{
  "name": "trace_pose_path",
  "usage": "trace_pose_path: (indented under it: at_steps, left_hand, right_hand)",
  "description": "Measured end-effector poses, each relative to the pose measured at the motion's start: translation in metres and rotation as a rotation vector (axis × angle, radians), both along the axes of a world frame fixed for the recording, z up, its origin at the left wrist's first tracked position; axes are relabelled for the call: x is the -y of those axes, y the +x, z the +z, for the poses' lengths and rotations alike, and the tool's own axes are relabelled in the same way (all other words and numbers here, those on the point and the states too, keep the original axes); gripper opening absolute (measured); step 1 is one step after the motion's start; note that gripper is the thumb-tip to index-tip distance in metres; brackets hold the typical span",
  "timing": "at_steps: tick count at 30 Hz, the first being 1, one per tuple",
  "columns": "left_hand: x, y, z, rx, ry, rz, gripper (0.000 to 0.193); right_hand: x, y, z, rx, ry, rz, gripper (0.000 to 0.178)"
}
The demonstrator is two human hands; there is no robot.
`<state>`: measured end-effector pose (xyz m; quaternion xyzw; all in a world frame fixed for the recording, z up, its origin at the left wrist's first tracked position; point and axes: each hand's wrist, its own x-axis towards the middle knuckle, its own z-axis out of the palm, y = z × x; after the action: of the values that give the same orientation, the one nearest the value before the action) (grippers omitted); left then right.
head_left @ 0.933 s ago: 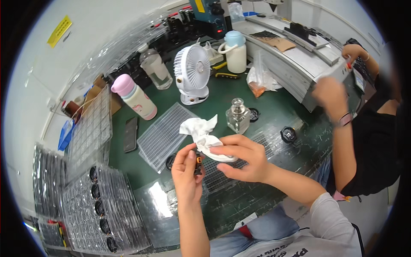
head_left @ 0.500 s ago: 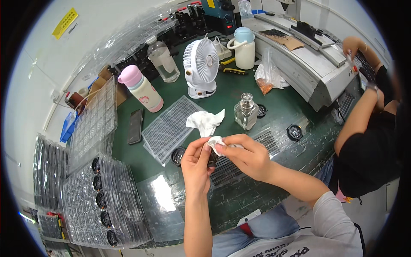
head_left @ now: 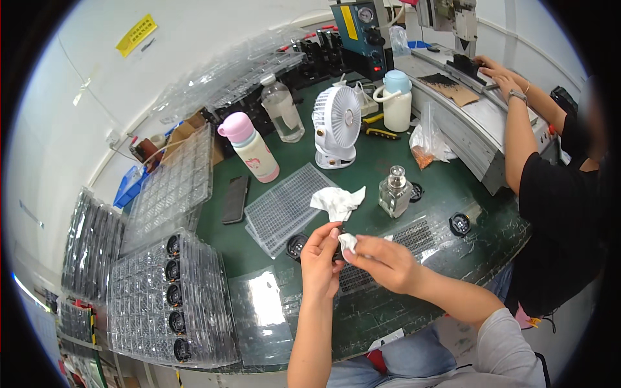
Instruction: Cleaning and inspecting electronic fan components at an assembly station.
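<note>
Between its bent fingers and thumb my left hand (head_left: 321,258) grips a small black part (head_left: 338,251), mostly covered by the fingers. My right hand (head_left: 389,264) pinches a white wiping cloth (head_left: 347,243) against that part. Just beyond lies a crumpled white cloth (head_left: 337,203). A black round part (head_left: 297,246) rests beside my left hand, partly hidden by it. To the right, a square glass bottle (head_left: 394,194) with a stopper stands before another black round part (head_left: 417,191). A similar black round part (head_left: 460,224) lies farther right.
Gridded sheets (head_left: 284,210), a phone (head_left: 235,200), a pink-lidded bottle (head_left: 253,152) and a white fan (head_left: 337,123) occupy the table. Clear plastic trays (head_left: 145,297) with several black round parts stand left. At right, a co-worker's hands (head_left: 501,74) are on a machine (head_left: 453,123).
The head view has shifted, so the table appears farther right and slightly lower. The cloth in my right hand sits lower against the part. The co-worker's hands have come together on the machine.
</note>
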<state>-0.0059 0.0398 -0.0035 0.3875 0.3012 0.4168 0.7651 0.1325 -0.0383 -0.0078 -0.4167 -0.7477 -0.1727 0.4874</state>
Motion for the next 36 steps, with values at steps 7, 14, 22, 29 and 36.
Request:
trace_pose_path:
  at_steps: [7,14,22,29,36]
  left_hand:
    - [-0.004,-0.004,-0.006,0.203,-0.119,-0.159,0.024]
    - [-0.011,-0.009,-0.002,0.214,-0.052,-0.135,0.021]
    - [-0.001,-0.007,0.006,0.065,0.027,-0.162,0.019]
    - [0.005,-0.002,0.010,-0.081,0.101,-0.150,0.018]
    - [0.003,0.000,0.006,-0.233,0.144,-0.078,0.019]
  right_hand:
    - [-0.003,0.017,0.017,-0.130,-0.004,-0.233,0.035]
    - [0.001,0.037,0.029,-0.171,0.151,-0.261,0.043]
    - [0.015,0.012,0.028,-0.416,-0.146,0.081,0.027]
    - [0.012,0.007,0.031,-0.581,-0.434,0.137,0.017]
    - [-0.002,0.010,0.017,-0.570,-0.414,0.145,0.012]
